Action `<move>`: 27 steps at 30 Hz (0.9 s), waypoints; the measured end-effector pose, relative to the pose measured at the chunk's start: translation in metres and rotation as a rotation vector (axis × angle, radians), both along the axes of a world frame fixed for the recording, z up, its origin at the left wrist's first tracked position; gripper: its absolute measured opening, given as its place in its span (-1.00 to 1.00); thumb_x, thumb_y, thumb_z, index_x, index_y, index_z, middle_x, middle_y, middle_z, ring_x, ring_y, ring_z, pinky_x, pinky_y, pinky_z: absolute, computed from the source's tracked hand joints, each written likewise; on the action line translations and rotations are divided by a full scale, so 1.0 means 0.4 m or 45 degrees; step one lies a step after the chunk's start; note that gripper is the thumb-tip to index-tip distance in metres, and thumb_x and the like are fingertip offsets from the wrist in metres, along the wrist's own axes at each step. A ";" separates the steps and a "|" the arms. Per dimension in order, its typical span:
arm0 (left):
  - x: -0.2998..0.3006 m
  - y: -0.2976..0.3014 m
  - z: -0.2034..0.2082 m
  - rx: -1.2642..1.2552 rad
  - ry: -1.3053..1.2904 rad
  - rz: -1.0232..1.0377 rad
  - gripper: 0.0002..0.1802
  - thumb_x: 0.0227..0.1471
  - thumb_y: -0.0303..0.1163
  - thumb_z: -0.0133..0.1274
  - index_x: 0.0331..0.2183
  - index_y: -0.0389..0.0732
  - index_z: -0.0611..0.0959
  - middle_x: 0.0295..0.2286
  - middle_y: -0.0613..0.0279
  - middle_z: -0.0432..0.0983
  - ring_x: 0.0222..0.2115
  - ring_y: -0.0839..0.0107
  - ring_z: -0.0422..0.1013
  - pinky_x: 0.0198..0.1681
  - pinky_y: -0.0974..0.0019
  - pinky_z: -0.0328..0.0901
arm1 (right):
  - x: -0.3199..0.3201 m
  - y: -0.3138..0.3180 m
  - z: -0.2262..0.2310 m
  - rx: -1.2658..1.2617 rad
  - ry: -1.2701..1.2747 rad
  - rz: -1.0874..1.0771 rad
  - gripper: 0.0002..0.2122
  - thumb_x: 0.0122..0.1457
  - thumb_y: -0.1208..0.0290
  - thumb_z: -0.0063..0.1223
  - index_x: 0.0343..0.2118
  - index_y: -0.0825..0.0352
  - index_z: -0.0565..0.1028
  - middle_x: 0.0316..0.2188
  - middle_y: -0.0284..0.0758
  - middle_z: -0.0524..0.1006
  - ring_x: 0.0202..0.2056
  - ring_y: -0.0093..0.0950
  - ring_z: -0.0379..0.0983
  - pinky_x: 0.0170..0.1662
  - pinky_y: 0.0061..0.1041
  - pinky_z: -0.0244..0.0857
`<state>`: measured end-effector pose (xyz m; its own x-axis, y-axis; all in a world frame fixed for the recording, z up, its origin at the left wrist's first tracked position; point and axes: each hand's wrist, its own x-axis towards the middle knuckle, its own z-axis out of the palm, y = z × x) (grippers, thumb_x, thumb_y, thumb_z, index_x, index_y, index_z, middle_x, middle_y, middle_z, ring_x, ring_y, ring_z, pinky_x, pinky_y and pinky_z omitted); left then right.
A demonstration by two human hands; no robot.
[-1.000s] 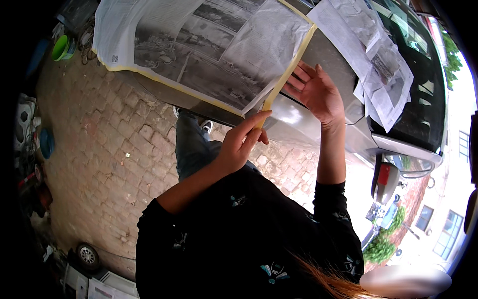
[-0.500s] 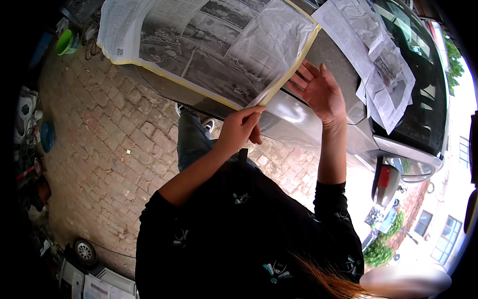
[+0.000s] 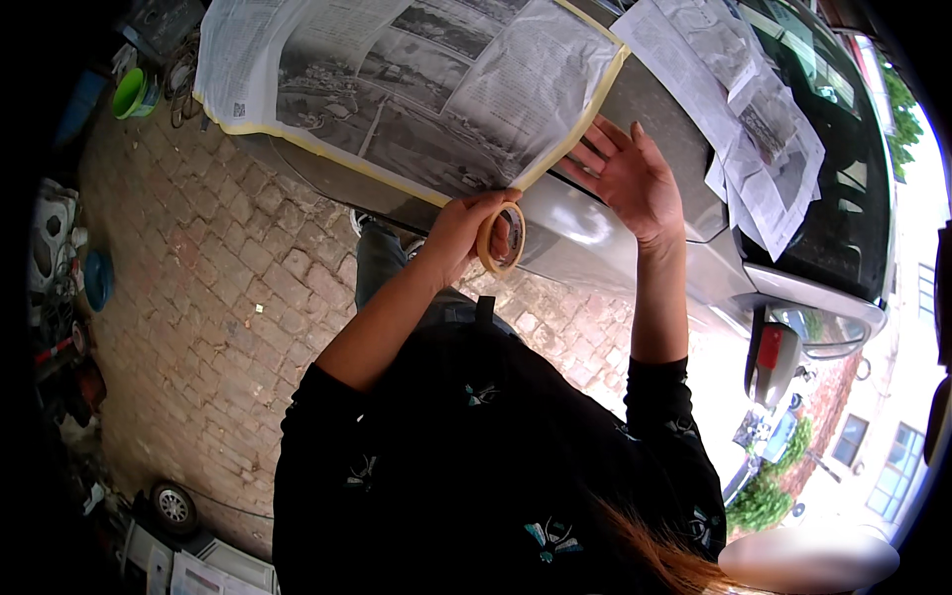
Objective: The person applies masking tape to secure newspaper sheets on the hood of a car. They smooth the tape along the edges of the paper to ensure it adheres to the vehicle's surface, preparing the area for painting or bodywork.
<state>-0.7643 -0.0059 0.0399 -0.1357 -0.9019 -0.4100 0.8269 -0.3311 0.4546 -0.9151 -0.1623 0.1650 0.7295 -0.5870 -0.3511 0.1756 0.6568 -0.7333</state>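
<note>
A sheet of newspaper (image 3: pixel 397 94) lies over the car's body panel, its edges lined with yellowish masking tape. My left hand (image 3: pixel 459 238) is at the sheet's near corner, fingers closed around a roll of masking tape (image 3: pixel 485 244) whose ring faces right. Its fingertips touch the taped corner. My right hand (image 3: pixel 635 188) is open, palm up, with the fingers spread; their tips reach the sheet's right taped edge and are partly hidden under it.
More newspaper (image 3: pixel 749 129) covers part of the car's windshield at the right. A side mirror (image 3: pixel 772 362) sticks out below it. Brick paving (image 3: pixel 218 297) spreads to the left, with a green bucket (image 3: pixel 130 94), a blue basin (image 3: pixel 97 280) and a small wheel (image 3: pixel 174 508) along its edge.
My left hand has turned and shifted slightly up and left, so the tape roll now shows. The right hand has moved slightly up and left, still open.
</note>
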 end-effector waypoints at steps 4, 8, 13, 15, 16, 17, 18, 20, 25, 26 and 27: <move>0.002 0.001 0.001 -0.026 0.048 0.017 -0.62 0.22 -0.27 -0.16 -0.05 -0.30 0.52 -0.62 0.25 0.43 -0.68 0.50 0.38 -0.59 0.41 0.31 | 0.002 0.002 -0.001 -0.009 0.000 0.005 -0.46 0.27 0.09 -0.22 0.13 0.49 0.20 0.10 -0.18 0.34 0.09 -0.27 0.27 0.24 -0.17 -0.02; 0.014 0.027 0.049 0.038 0.074 -0.055 -0.60 0.24 -0.28 -0.20 0.00 -0.30 0.48 -0.63 0.32 0.38 -0.70 0.56 0.29 -0.63 0.49 0.21 | -0.007 0.002 -0.011 0.000 -0.038 -0.009 -0.43 0.26 0.04 -0.21 0.14 0.46 0.20 0.11 -0.19 0.32 0.10 -0.26 0.26 0.25 -0.14 -0.04; 0.026 0.064 0.090 -0.025 0.057 -0.074 -0.60 0.24 -0.28 -0.21 0.01 -0.31 0.47 -0.64 0.33 0.37 -0.71 0.59 0.28 -0.66 0.52 0.19 | -0.013 0.008 -0.021 0.050 -0.159 -0.014 -0.35 0.23 -0.05 -0.20 0.18 0.44 0.15 0.14 -0.16 0.28 0.14 -0.24 0.21 0.27 -0.11 -0.12; 0.026 0.065 0.094 -0.026 0.057 -0.065 -0.60 0.25 -0.29 -0.21 0.01 -0.32 0.47 -0.65 0.33 0.37 -0.71 0.60 0.27 -0.67 0.53 0.18 | -0.012 0.012 -0.019 0.065 -0.170 -0.025 -0.33 0.22 -0.07 -0.20 0.19 0.45 0.12 0.15 -0.14 0.26 0.16 -0.22 0.18 0.28 -0.10 -0.14; 0.024 0.065 0.090 -0.024 0.059 -0.060 -0.60 0.25 -0.29 -0.21 0.01 -0.32 0.46 -0.65 0.33 0.36 -0.71 0.60 0.27 -0.67 0.53 0.17 | -0.011 0.014 -0.016 0.072 -0.176 -0.032 -0.31 0.22 -0.08 -0.20 0.19 0.46 0.11 0.15 -0.13 0.25 0.17 -0.21 0.17 0.28 -0.10 -0.15; 0.022 0.064 0.087 -0.022 0.062 -0.054 -0.60 0.25 -0.29 -0.21 0.01 -0.32 0.46 -0.65 0.33 0.36 -0.71 0.60 0.26 -0.68 0.54 0.17 | -0.011 0.017 -0.013 0.107 -0.191 -0.047 -0.31 0.22 -0.07 -0.20 0.19 0.47 0.11 0.16 -0.12 0.25 0.17 -0.21 0.16 0.28 -0.10 -0.15; 0.022 0.062 0.084 -0.021 0.058 -0.055 -0.60 0.25 -0.29 -0.21 0.01 -0.32 0.46 -0.66 0.33 0.36 -0.71 0.60 0.26 -0.68 0.54 0.16 | -0.010 0.019 -0.008 0.142 -0.205 -0.062 -0.31 0.22 -0.07 -0.20 0.19 0.49 0.10 0.16 -0.11 0.24 0.18 -0.20 0.15 0.28 -0.10 -0.16; 0.022 0.060 0.080 -0.019 0.051 -0.056 -0.60 0.24 -0.29 -0.20 0.01 -0.32 0.46 -0.66 0.33 0.36 -0.71 0.62 0.25 -0.70 0.54 0.16 | -0.009 0.028 0.000 0.208 -0.256 -0.107 -0.29 0.22 -0.06 -0.21 0.20 0.52 0.06 0.17 -0.07 0.21 0.20 -0.18 0.12 0.29 -0.10 -0.18; 0.031 0.072 0.080 -0.058 0.036 -0.088 -0.62 0.22 -0.26 -0.14 -0.02 -0.25 0.51 -0.67 0.33 0.34 -0.74 0.59 0.26 -0.69 0.53 0.16 | 0.010 0.086 0.007 0.346 -0.399 -0.386 -0.29 0.25 0.02 -0.21 0.20 0.60 -0.02 0.22 0.05 0.08 0.25 -0.14 0.01 0.31 -0.10 -0.21; 0.032 0.078 0.087 -0.066 0.028 -0.086 -0.62 0.22 -0.26 -0.14 -0.01 -0.26 0.50 -0.68 0.33 0.34 -0.75 0.59 0.25 -0.70 0.53 0.15 | 0.011 0.094 0.005 0.327 -0.390 -0.414 -0.30 0.25 0.05 -0.22 0.20 0.61 -0.02 0.22 0.06 0.07 0.25 -0.14 0.00 0.30 -0.10 -0.20; 0.035 0.084 0.096 -0.066 0.027 -0.088 -0.62 0.22 -0.26 -0.14 -0.01 -0.26 0.50 -0.68 0.33 0.34 -0.76 0.59 0.24 -0.71 0.53 0.15 | 0.011 0.101 0.001 0.307 -0.382 -0.442 -0.32 0.26 0.07 -0.23 0.20 0.62 -0.02 0.22 0.07 0.06 0.25 -0.14 -0.01 0.30 -0.10 -0.19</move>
